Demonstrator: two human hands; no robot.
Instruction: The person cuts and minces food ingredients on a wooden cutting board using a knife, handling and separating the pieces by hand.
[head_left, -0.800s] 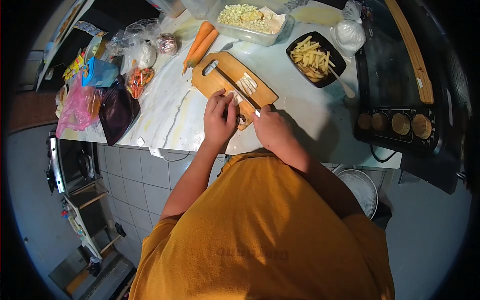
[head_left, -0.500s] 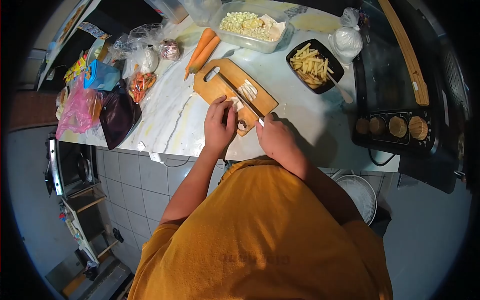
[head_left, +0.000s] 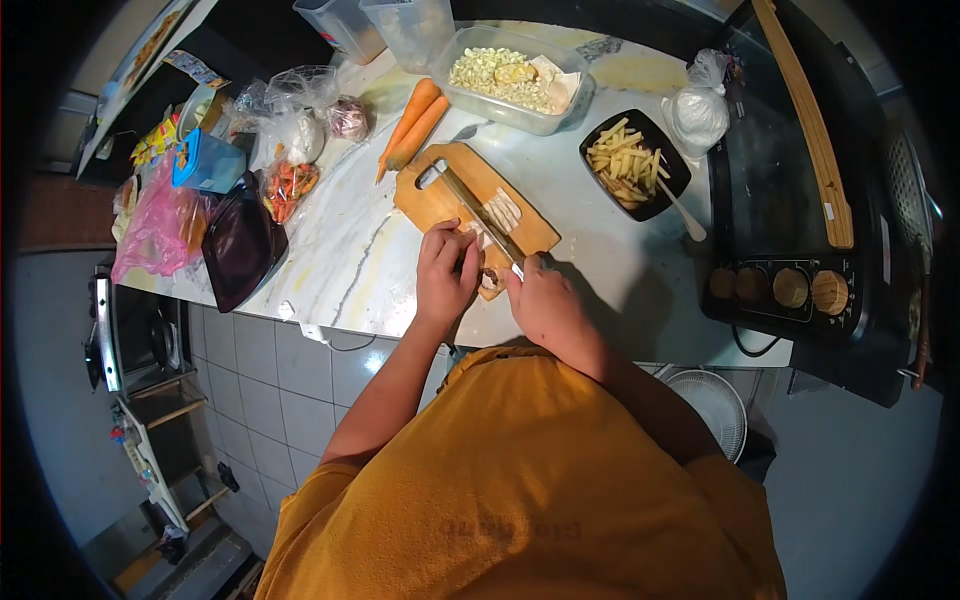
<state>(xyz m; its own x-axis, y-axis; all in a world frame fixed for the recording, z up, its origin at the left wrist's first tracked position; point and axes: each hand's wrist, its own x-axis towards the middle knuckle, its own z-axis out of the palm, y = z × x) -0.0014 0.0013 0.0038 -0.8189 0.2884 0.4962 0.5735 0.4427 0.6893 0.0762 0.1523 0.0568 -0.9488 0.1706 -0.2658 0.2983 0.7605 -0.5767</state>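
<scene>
Marbled counter (head_left: pixel 345 250), upper half of the frame, bears a cutting board (head_left: pixel 425 205) at center. With my right hand (head_left: pixel 547 305) I grip a knife (head_left: pixel 478 215) across it; my left hand's (head_left: pixel 445 275) bent fingertips press a pale piece beside the blade, white strips (head_left: pixel 503 210) lying beyond.

Short-sleeved mustard-orange shirt (head_left: pixel 520 470).
</scene>
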